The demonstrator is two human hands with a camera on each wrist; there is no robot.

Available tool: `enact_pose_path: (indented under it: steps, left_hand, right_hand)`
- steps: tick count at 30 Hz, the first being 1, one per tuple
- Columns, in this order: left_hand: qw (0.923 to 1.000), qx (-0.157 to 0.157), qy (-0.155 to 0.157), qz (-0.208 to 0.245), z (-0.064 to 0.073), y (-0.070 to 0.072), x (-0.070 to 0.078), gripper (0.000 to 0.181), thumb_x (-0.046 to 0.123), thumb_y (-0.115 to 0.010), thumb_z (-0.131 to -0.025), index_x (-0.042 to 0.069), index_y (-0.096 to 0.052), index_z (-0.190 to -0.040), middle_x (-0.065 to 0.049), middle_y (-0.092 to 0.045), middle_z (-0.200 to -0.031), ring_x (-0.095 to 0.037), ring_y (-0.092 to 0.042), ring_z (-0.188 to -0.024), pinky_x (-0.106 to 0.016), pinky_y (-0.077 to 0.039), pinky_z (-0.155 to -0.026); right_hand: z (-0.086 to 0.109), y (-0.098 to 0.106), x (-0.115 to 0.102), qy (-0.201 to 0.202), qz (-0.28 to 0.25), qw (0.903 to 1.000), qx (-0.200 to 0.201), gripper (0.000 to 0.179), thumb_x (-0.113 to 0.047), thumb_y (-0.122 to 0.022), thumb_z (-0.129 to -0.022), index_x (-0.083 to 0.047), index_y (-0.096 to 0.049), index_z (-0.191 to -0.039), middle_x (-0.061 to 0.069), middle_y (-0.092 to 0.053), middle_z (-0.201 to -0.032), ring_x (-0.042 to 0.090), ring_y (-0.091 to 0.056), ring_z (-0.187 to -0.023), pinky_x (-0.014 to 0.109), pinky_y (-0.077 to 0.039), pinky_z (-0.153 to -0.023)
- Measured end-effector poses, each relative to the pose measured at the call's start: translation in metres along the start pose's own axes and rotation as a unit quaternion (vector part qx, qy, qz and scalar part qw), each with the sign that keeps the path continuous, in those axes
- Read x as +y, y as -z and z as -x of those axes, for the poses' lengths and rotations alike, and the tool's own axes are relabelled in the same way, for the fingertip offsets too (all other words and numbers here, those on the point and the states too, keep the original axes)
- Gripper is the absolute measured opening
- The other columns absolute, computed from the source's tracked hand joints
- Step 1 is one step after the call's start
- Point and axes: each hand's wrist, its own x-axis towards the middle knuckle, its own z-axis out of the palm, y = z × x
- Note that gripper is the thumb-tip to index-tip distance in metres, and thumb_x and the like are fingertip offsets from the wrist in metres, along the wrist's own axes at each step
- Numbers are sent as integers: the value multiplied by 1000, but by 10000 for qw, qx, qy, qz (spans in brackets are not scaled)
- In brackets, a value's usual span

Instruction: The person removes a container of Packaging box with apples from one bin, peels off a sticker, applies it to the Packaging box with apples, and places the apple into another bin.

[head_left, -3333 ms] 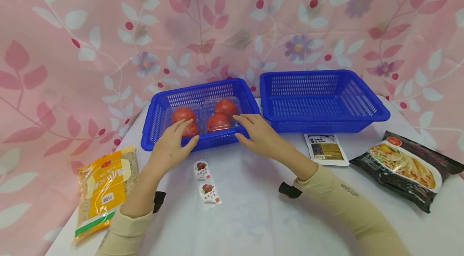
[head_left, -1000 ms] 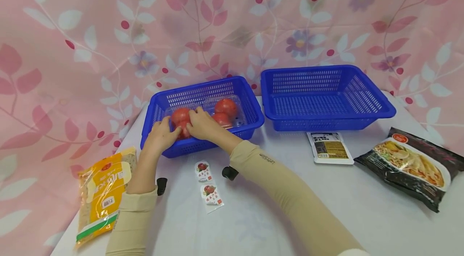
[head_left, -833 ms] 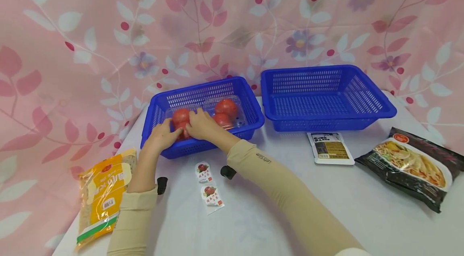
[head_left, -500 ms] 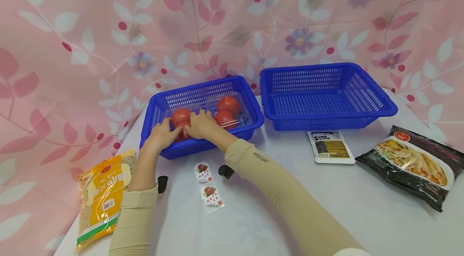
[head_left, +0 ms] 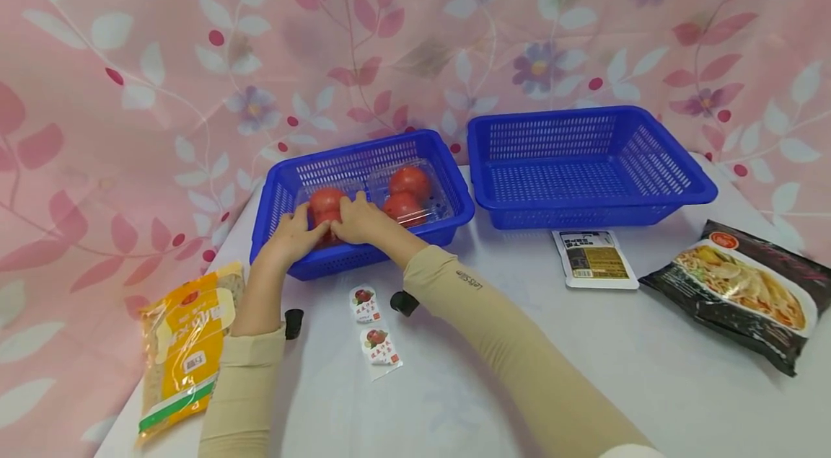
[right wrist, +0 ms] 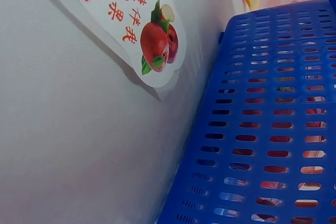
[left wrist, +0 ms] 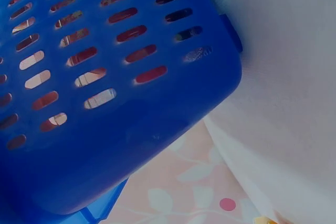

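Both hands reach into the left blue basket [head_left: 337, 265], over the nearer-left clear plastic box [head_left: 353, 188] with two red tomatoes [head_left: 327, 201]. My left hand [head_left: 289, 236] holds the box's left side, its thumb over the front. On the other side my right hand [head_left: 363, 221] has its fingers curled down at the box's right edge. A second clear box [head_left: 436, 191] with two tomatoes [head_left: 410, 184] lies at the right of the basket. The left wrist view shows only the slotted basket wall [left wrist: 121, 129]; there and in the right wrist view the fingers are hidden.
Another blue basket [head_left: 584, 216] stands at the right. A strip of two fruit stickers [head_left: 365, 305] lies in front of the left basket. A yellow bag [head_left: 185, 353] lies at left; a flat pouch [head_left: 595, 260] and a black noodle bag [head_left: 740, 285] lie at right.
Both hands have come down from above the basket to the left tomato box, the right one moving left. The other box has shifted slightly right. In the last second the hands have hardly moved.
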Motion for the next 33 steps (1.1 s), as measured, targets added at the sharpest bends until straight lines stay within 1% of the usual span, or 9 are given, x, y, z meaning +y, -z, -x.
enact_pose_path:
  steps: [3, 9, 14, 18, 21, 28, 33]
  left_hand:
    - [10000, 74, -24, -2, 0, 1, 0, 81, 52, -37, -93, -1, -6, -145, -39, -15, -138, -53, -17, -127, -68, -21, -94]
    - [9998, 177, -101, -50, 0, -1, 0, 82, 54, -39, -92, -1, -10, -145, -37, -20, -138, -50, -20, -127, -67, -23, -95]
    - [9998, 196, -73, -73, 1, -1, -1, 80, 52, -39, -92, -1, -11, -145, -36, -20, -138, -49, -20, -127, -67, -23, -95]
    - [9998, 192, -26, -36, 1, 0, -1, 76, 47, -39, -93, -1, -11, -145, -37, -18, -139, -51, -20, -127, -68, -22, -94]
    - [9997, 235, -12, -10, 2, -1, -1, 75, 47, -40, -94, 0, -11, -145, -37, -19, -138, -51, -21, -127, -68, -22, -94]
    - [9989, 439, -167, 25, 2, -3, -2, 73, 43, -43, -93, -3, -17, -143, -36, -22, -138, -50, -21, -127, -65, -22, -96]
    - [9980, 565, -275, 30, 3, -3, -1, 73, 44, -45, -93, -4, -22, -142, -36, -19, -138, -50, -20, -128, -65, -22, -96]
  right_hand:
    - [1, 2, 0, 53, -80, 9999, 30, 57, -38, -42, -95, -4, -32, -140, 22, -31, -140, 35, -46, -118, 47, -40, -95]
    - [-1, 2, 2, 106, -151, 9998, 27, 57, -38, -44, -95, -3, -34, -139, 22, -31, -142, 36, -41, -123, 48, -36, -97]
    - [-4, 1, 4, 156, -216, 9996, 35, 56, -37, -45, -94, -3, -37, -137, 21, -35, -140, 36, -42, -123, 50, -36, -97]
    - [-6, 2, 6, 223, -371, 9991, 41, 57, -37, -47, -93, -2, -39, -137, 17, -40, -139, 32, -31, -130, 49, -33, -100]
    - [-5, 2, 7, 226, -509, 9984, 21, 59, -38, -49, -92, -2, -38, -137, 14, -41, -139, 30, -22, -135, 51, -30, -101]
    - [-6, 1, 8, 170, -651, 9977, 41, 61, -39, -51, -91, -3, -36, -139, 13, -41, -139, 30, -21, -135, 52, -30, -100]
    - [-5, 1, 8, 193, -835, 9962, 163, 57, -37, -54, -90, -4, -42, -135, 14, -45, -136, 30, -24, -134, 50, -33, -99]
